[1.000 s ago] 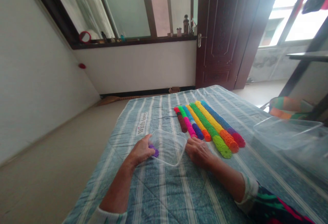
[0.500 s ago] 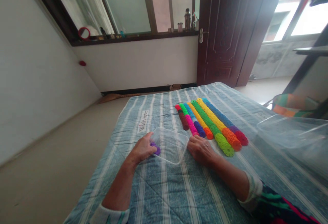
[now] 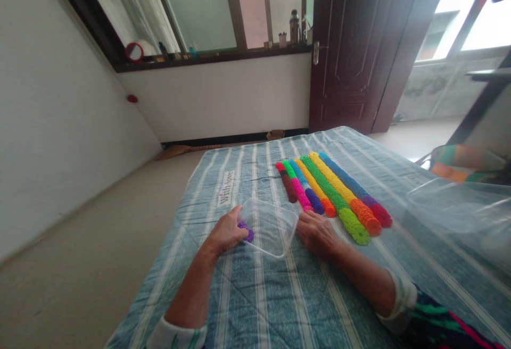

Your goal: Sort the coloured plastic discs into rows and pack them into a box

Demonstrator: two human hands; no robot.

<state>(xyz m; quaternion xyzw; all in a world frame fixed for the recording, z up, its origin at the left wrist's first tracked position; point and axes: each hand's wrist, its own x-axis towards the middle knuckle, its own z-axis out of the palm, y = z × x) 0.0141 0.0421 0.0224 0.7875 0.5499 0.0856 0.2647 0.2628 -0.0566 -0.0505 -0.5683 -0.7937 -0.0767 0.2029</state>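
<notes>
A clear plastic container (image 3: 273,226) sits on the striped bedspread between my two hands. My left hand (image 3: 227,232) grips its left side, thumb over a few purple flower-shaped discs (image 3: 248,231); whether these lie inside the container or in my fingers I cannot tell. At the container's right rim my right hand (image 3: 318,234) is closed, its fingertips at the corner and close to the lower end of a pink row (image 3: 300,193). Just beyond, several rows of overlapping discs lie side by side, among them a green row (image 3: 325,184) and a yellow row (image 3: 332,177).
The striped bedspread (image 3: 239,306) covers the bed under everything. To the right stands a large clear plastic bin (image 3: 451,205). A brown door (image 3: 351,72) and a window ledge (image 3: 223,57) with a thermos (image 3: 294,27) are behind. Bare floor (image 3: 99,221) runs along the left.
The whole view has shifted slightly, so everything appears a little further right. Both hands keep their places at the container.
</notes>
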